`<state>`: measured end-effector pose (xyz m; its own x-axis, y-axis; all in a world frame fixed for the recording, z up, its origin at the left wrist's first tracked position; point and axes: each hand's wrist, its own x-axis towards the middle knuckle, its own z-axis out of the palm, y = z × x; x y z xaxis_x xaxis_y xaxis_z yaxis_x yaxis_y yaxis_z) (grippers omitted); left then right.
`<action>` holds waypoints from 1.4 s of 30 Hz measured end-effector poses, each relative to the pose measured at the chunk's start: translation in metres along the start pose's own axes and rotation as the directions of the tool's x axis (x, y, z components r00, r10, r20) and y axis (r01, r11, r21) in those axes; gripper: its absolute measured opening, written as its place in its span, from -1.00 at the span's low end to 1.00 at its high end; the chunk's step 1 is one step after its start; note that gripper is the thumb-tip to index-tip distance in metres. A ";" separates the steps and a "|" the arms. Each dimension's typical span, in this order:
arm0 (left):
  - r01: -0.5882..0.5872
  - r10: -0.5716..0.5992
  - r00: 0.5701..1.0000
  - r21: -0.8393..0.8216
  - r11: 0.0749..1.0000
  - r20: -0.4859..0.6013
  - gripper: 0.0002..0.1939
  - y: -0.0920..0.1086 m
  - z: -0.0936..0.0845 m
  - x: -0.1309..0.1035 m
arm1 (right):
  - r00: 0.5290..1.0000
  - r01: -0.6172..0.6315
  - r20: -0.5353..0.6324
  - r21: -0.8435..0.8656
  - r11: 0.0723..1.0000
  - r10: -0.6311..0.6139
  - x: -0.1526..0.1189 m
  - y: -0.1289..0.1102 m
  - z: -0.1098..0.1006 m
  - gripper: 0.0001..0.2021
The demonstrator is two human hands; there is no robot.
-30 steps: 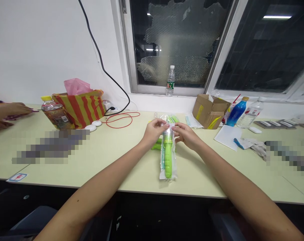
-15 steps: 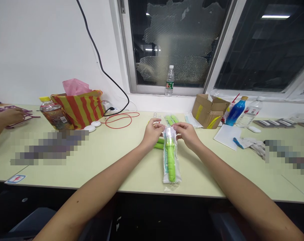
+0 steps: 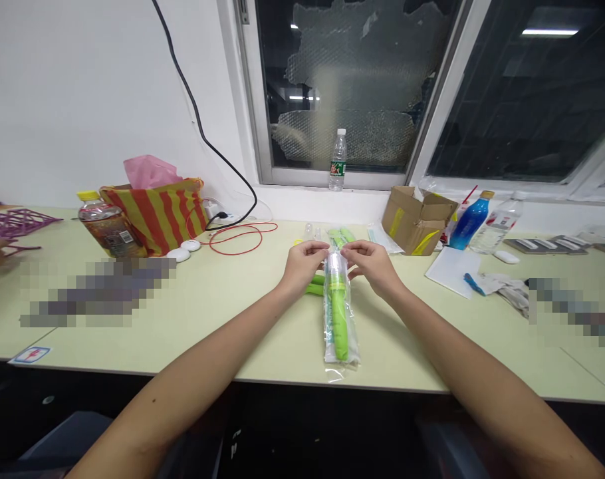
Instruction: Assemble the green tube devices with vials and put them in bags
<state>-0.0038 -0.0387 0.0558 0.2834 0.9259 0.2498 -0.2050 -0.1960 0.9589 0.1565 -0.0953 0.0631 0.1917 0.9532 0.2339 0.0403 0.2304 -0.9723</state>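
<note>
Since the previous frame: green-handled tool in clear sleeve drawn slightly nearer the desk edge; co-worker's hand at far left withdrawn.

The sleeve lies at frame centre on the desk, long axis running from the lower edge up toward the window. Left hand and right hand each pinch its upper end, fingers narrow, equally near. Loose green pieces lie just beyond. Cardboard box sits upper right; striped bag upper left.

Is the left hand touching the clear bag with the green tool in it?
Touching. The head view shows the left hand pinching the top edge of the clear bag, opposite the right hand, with no gap.
</note>
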 end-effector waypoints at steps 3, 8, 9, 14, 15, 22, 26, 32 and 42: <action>0.004 -0.004 1.000 -0.011 1.000 -0.006 -0.80 0.000 0.001 0.000 | 0.999 -0.014 -0.030 0.015 1.000 0.015 0.001 0.001 0.000 -0.78; 0.034 -0.034 0.999 -0.064 0.997 -0.002 -0.82 0.000 0.000 0.001 | 0.996 -0.033 -0.076 0.055 0.998 0.037 0.005 0.003 -0.001 -0.84; 0.042 -0.042 0.999 -0.076 0.996 0.002 -0.82 0.000 0.000 0.002 | 0.996 -0.035 -0.080 0.059 0.998 0.040 0.005 0.003 -0.001 -0.85; 0.053 -0.051 0.998 -0.099 0.994 0.026 -0.83 -0.001 -0.001 0.003 | 0.998 -0.040 -0.051 0.090 0.995 0.045 0.004 0.003 -0.001 -0.89; 0.051 -0.049 0.998 -0.100 0.994 0.031 -0.83 -0.001 -0.001 0.002 | 0.998 -0.043 -0.043 0.098 0.994 0.048 0.004 0.004 -0.001 -0.90; 0.072 -0.066 0.996 -0.102 0.992 0.061 -0.75 0.005 0.001 -0.001 | 0.999 -0.042 -0.020 0.129 0.991 0.045 0.004 0.005 -0.002 -0.85; 0.014 -0.011 0.999 -0.090 0.996 0.042 -0.76 0.004 0.000 0.001 | 0.998 0.030 -0.053 0.127 0.991 -0.023 0.006 0.008 -0.002 -0.84; -0.062 0.066 0.997 -0.086 0.994 0.045 -0.84 -0.002 -0.002 0.005 | 0.991 0.126 -0.055 0.157 0.979 -0.119 0.010 0.016 -0.002 -0.94; -0.277 0.273 0.957 0.030 0.960 0.099 -0.94 0.001 -0.004 0.003 | 0.977 0.211 -0.016 0.161 0.964 -0.211 0.012 0.018 -0.004 -0.94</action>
<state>-0.0065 -0.0343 0.0568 0.3076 0.8008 0.5139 -0.2477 -0.4541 0.8559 0.1630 -0.0804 0.0483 0.1944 0.8797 0.4340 -0.0783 0.4549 -0.8871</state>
